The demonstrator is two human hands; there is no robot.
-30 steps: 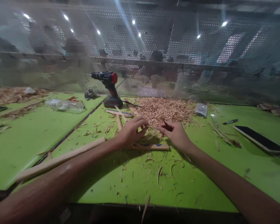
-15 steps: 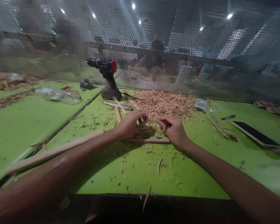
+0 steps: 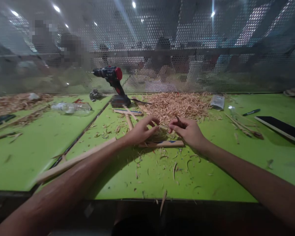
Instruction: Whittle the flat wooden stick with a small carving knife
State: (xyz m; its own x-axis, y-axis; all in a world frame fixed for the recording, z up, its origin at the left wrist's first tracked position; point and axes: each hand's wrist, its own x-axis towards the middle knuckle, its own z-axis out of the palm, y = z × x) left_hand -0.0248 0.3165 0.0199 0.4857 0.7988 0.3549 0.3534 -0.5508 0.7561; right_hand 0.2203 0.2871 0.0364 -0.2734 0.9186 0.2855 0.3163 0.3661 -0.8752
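Observation:
My left hand hovers over the green table, its fingers bent and a gap between thumb and fingertips, with nothing visible in it. Facing it, my right hand is closed, thumb against fingers. A thin brown strip sticks up from its grip; whether it is a wood shaving or something else, I cannot tell. Just below the hands lies a short flat wooden piece with blue marks. A heap of wood shavings is right behind them.
A cordless drill stands upright at the back left. A long wooden strip lies by my left forearm, and a plastic bottle beyond the table seam. To the right are a pen, a phone and thin sticks. Perforated mesh rises behind.
My fingertips have drawn apart, and my left thumb and fingers have spread. The right hand has curled, with the brown strip now showing above it. The view has shifted slightly left.

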